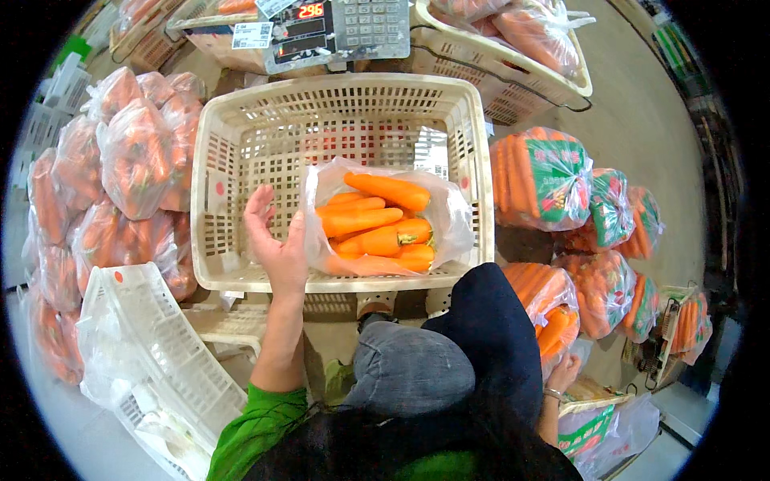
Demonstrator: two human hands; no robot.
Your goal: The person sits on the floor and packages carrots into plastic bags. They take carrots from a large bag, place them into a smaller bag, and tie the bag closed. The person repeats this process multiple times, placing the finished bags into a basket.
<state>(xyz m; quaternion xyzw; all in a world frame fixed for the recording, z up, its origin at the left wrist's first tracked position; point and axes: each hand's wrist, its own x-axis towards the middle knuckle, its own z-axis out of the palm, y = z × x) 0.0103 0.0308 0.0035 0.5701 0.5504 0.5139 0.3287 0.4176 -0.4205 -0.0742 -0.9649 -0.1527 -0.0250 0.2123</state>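
Note:
An open clear plastic bag [452, 210] of carrots [361, 221] lies in a cream plastic basket [207, 156], towards its front right. My left hand [278, 231] is at the bag's left side, fingers apart and curved, palm towards the bag; whether the thumb touches the plastic I cannot tell. Far to the right, my right hand [563, 374] is at the lower end of another opened bag of carrots [556, 330], beside a piece of clear plastic. Its fingers are bent and partly hidden, so its grip is unclear.
Bagged carrots [135, 159] are piled at left, with printed bags of carrots [541, 177] at right. A digital scale display [304, 30] stands behind the basket. A crate of bags [511, 72] is at the back right; a white crate [174, 337] is at the front left.

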